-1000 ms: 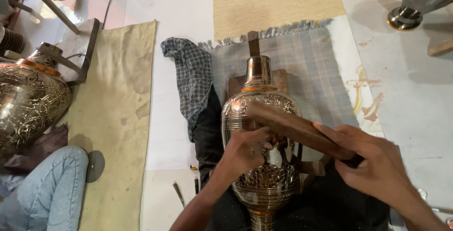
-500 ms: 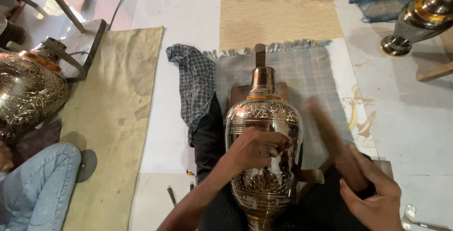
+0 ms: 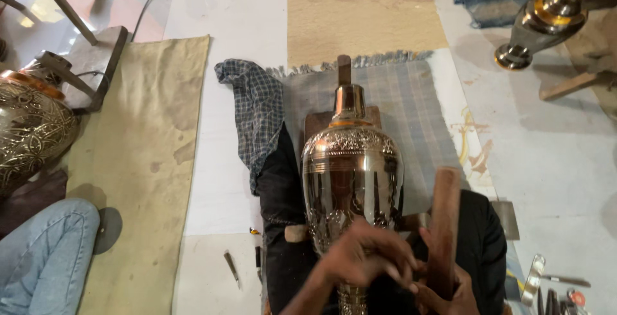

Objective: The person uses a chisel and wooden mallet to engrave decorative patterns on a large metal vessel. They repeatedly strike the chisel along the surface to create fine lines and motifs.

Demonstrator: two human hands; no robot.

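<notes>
1. Under the hands, in the head view, a large engraved metal vase [image 3: 352, 186] lies on its side on a wooden cradle over a grey mat [image 3: 411, 106], its neck pointing away from the person and its lower body against their lap.
2. The left hand [image 3: 366, 260] rests fingers-down on the lower belly of the vase, curled as if pinching a small tool; whether it holds one I cannot tell.
3. The right hand [image 3: 447, 289] is closed around the bottom of a wooden mallet [image 3: 445, 225], which stands nearly upright just right of the vase.
4. To do this well, I judge the left hand should stay pressed on the metal so the vase cannot roll, and the mallet should fall short and square, close beside the left fingers.
5. Left of the hands lies a checked cloth [image 3: 257, 112]; farther left, a tan mat [image 3: 151, 161], a second engraved vessel [image 3: 29, 135] and someone's jeans-clad knee [image 3: 42, 257].
6. Right of the hands, small metal tools [image 3: 546, 286] lie on the floor.
</notes>
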